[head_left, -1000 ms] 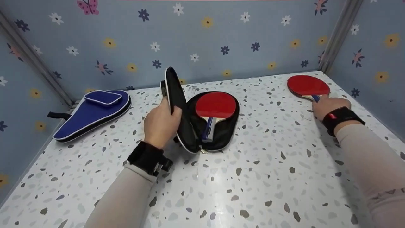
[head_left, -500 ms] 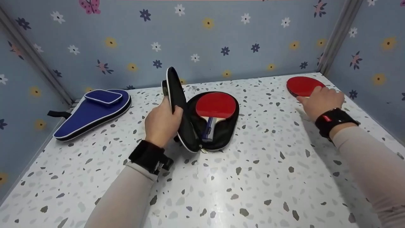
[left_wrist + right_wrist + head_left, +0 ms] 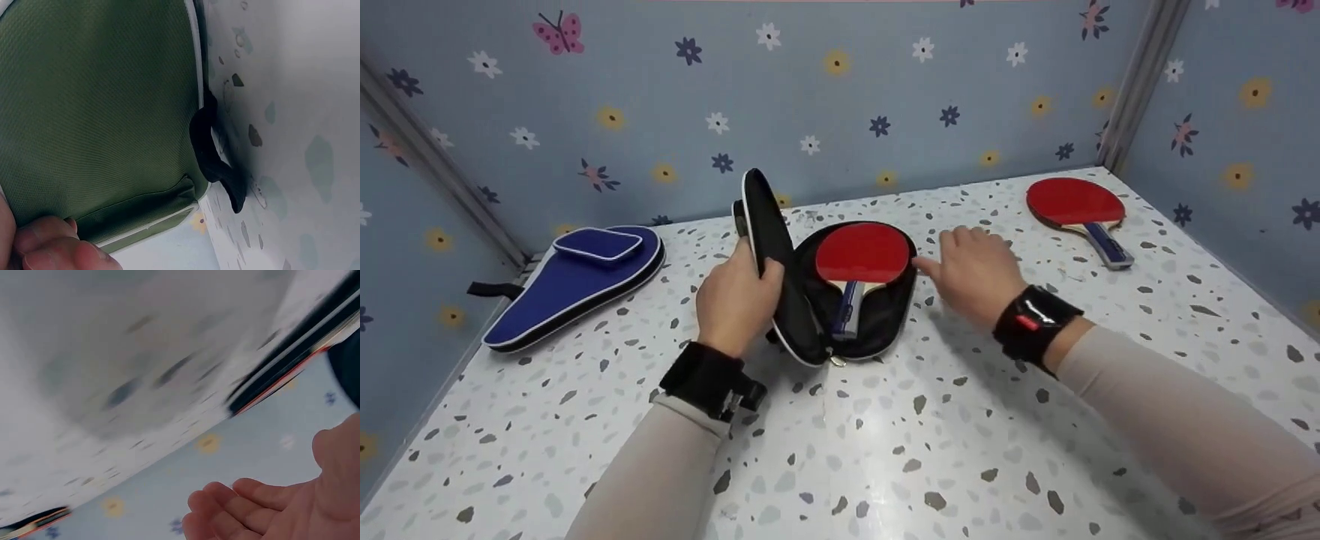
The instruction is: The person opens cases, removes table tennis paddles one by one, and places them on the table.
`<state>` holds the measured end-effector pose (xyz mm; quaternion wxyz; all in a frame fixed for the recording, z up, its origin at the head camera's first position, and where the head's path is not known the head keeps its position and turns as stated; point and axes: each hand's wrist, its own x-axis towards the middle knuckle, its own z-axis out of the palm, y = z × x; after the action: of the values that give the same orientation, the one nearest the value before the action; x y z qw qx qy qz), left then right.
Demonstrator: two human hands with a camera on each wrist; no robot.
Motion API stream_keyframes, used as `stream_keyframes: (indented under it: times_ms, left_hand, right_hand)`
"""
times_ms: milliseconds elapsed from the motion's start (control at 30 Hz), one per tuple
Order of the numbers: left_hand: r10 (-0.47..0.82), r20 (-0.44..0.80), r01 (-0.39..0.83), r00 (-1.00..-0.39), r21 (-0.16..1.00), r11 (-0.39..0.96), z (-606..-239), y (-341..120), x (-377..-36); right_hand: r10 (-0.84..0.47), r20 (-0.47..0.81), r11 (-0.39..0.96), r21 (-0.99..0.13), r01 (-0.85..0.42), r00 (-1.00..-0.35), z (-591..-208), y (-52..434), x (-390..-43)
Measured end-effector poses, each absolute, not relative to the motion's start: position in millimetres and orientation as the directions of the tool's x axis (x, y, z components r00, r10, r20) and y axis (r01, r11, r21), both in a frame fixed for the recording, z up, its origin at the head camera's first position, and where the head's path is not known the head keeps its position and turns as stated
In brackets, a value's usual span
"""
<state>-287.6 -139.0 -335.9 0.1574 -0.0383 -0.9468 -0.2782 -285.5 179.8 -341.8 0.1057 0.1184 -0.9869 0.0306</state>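
In the head view a black-lined paddle case [image 3: 877,330] lies unzipped on the speckled table. Inside it rests a red table tennis paddle [image 3: 861,253] with a blue and white handle. My left hand [image 3: 737,300] grips the raised lid [image 3: 769,225], thumb on the lining. The left wrist view shows the lid's green outer face [image 3: 107,107] and a black strap [image 3: 208,140]. My right hand [image 3: 979,274] is empty, fingers relaxed, just right of the case. Farther right, a second red paddle [image 3: 1076,201] lies on the table, handle toward the front.
A blue paddle case [image 3: 577,281] with white piping and a black strap lies zipped at the left. Flower-patterned walls [image 3: 840,97] enclose the table [image 3: 885,450] at the back and both sides.
My right hand has let go of the second paddle and moved left to beside the case. The left hand keeps holding the lid. The head view has shifted slightly.
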Motion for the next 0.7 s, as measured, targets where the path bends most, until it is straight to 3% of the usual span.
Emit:
stream_keyframes:
  times_ms: [400,700]
  left_hand:
    - [-0.016,0.330,0.164,-0.944,0.510,0.845,-339,-138,-287]
    - [-0.017,0.330,0.166,-0.944,0.518,0.839,-338,-138,-286]
  right_hand:
    - [-0.384,0.237,0.916,-0.025,-0.401,-0.893,-360,102,-258]
    - [-0.334,0.283,0.932,-0.042,-0.360,-0.899,-359,74,-258]
